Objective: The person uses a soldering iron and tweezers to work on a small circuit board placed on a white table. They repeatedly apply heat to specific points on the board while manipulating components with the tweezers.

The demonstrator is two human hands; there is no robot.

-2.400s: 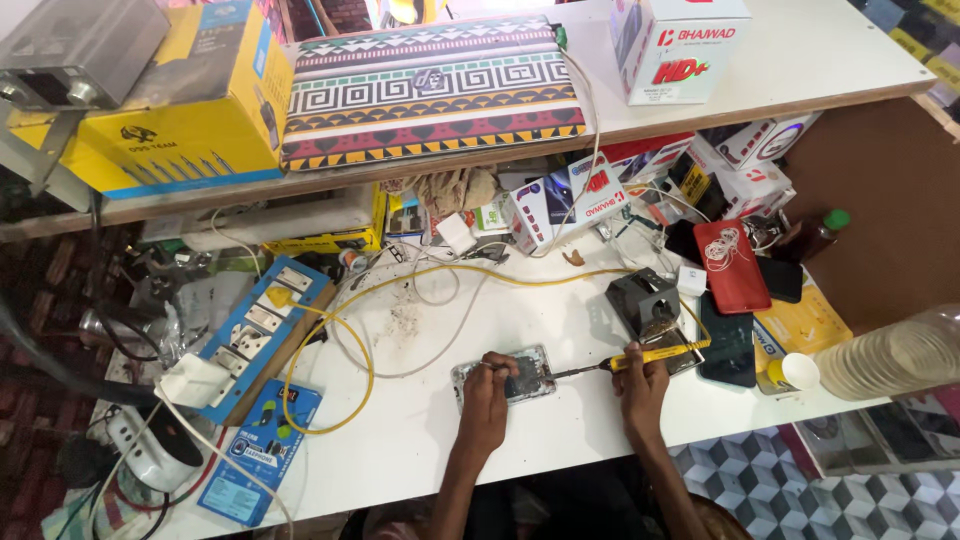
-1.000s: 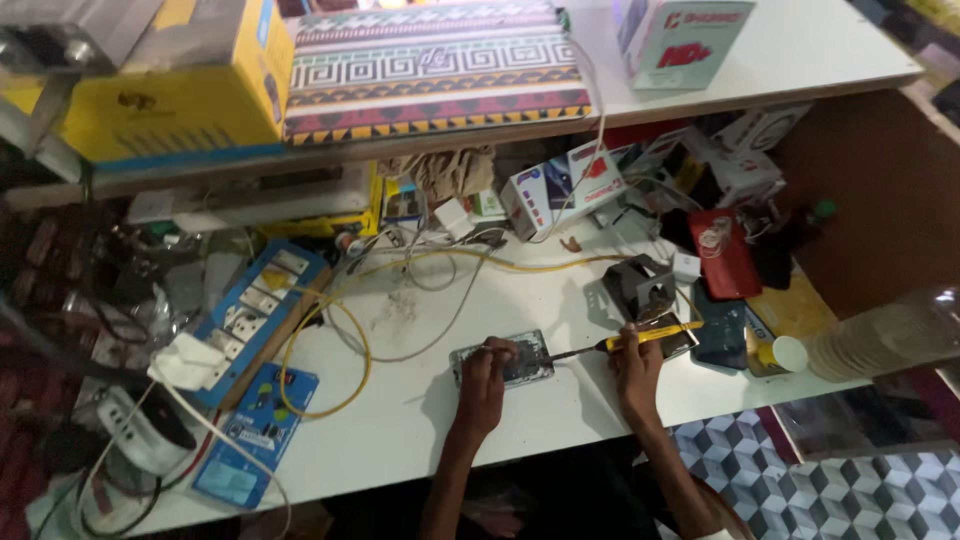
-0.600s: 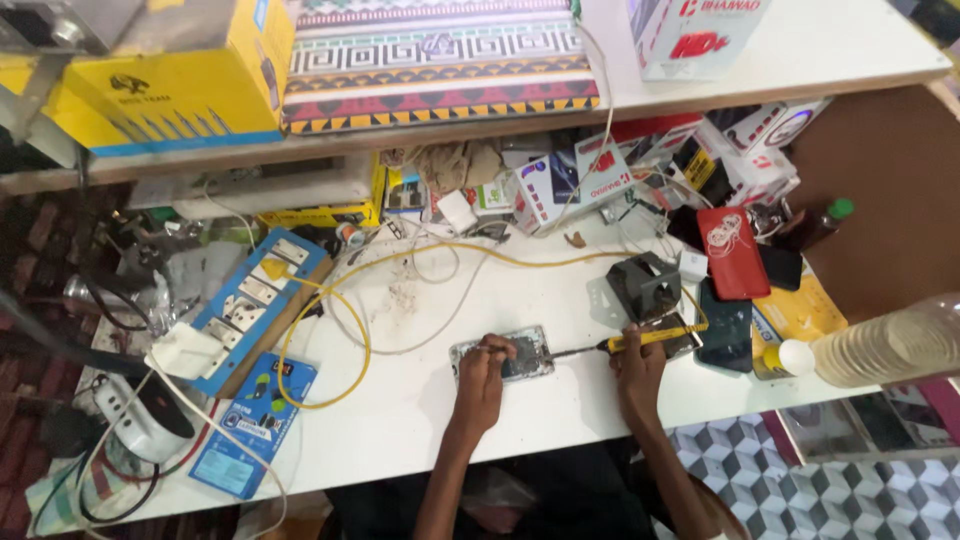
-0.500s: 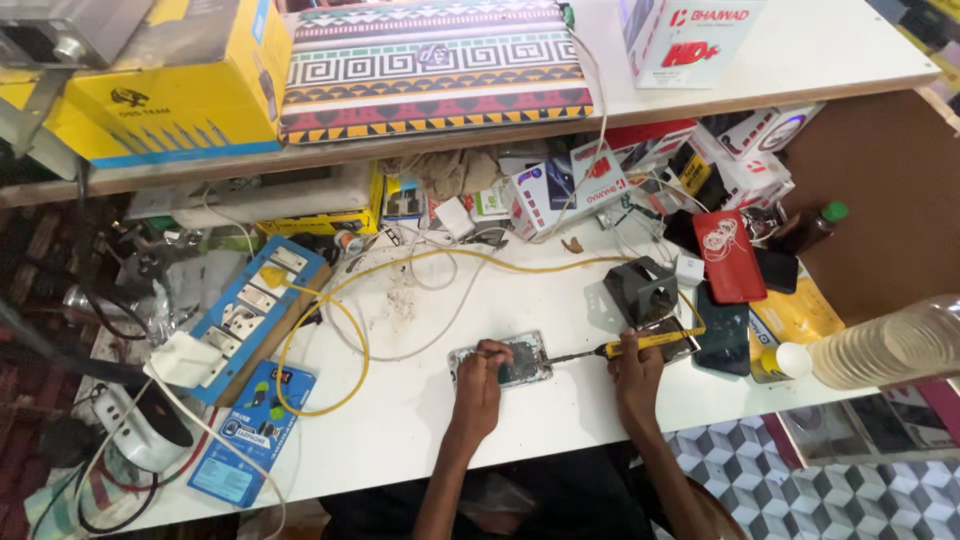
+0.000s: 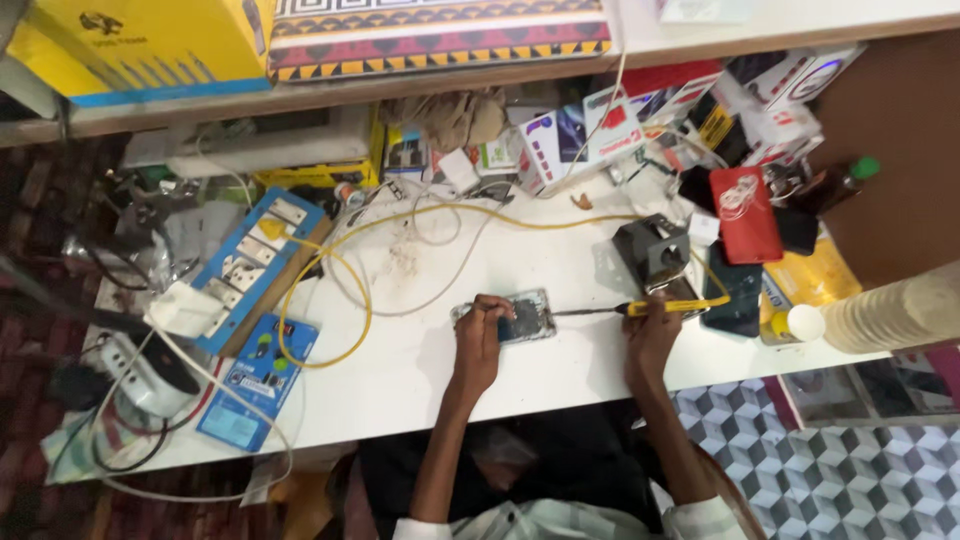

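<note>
the left hand (image 5: 480, 335) rests on the near end of a small opened phone with its grey-blue insides showing (image 5: 522, 316), fingers curled over its left edge and pinning it flat to the white surface (image 5: 450, 375). the phone lies near the middle of the surface, a little toward the person, between the two hands. the right hand (image 5: 652, 335) is wrapped tight around the yellow handle of a slim screwdriver with a dark metal shaft (image 5: 640, 308); the shaft runs level to the left and its tip meets the right edge of the phone.

just behind the right hand stands a small dark grey boxy holder (image 5: 652, 250), and just beside it to the right lies a dark flat phone (image 5: 735, 300), with a red phone case (image 5: 745, 212) farther back. a long yellow cable (image 5: 345, 270) loops across the surface from the back toward a blue extension board with white sockets (image 5: 255, 270) on the left. nearer the front left edge lies a blue flat card pack (image 5: 258, 380). a white round bottle cap (image 5: 805, 322) sits near the right edge, beside a tall stack of pale ribbed cups (image 5: 895, 312). small printed boxes (image 5: 580, 135) crowd the back under a shelf.
</note>
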